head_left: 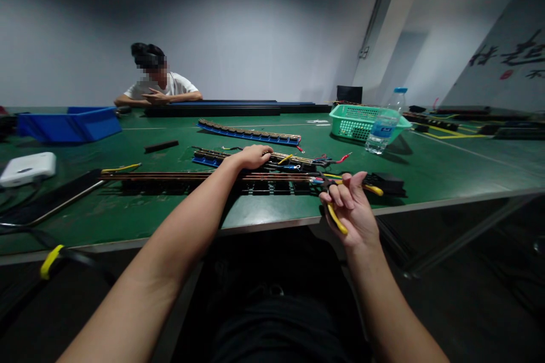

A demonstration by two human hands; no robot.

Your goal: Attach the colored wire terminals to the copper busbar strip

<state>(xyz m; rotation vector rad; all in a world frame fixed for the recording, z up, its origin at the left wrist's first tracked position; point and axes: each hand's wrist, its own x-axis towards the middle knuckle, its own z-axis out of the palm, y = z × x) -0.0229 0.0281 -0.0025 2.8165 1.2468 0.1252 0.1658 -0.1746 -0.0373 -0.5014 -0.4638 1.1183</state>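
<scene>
My right hand is wrapped round yellow-handled pliers, with one handle along the palm and the other pointing right. The dark jaws meet the wire ends at the right of a long black strip with copper bars, near the table's front edge; their exact grip is too small to see. My left hand reaches over that strip, its fingers bent down on a second strip with a blue base. The fingertips are partly hidden. Red, blue and yellow wires with ring terminals stick out at that strip's right end.
Farther back on the green table lies another blue-based strip. A green basket and a water bottle stand right, a blue bin and white box left. Across the table a person leans on their arms.
</scene>
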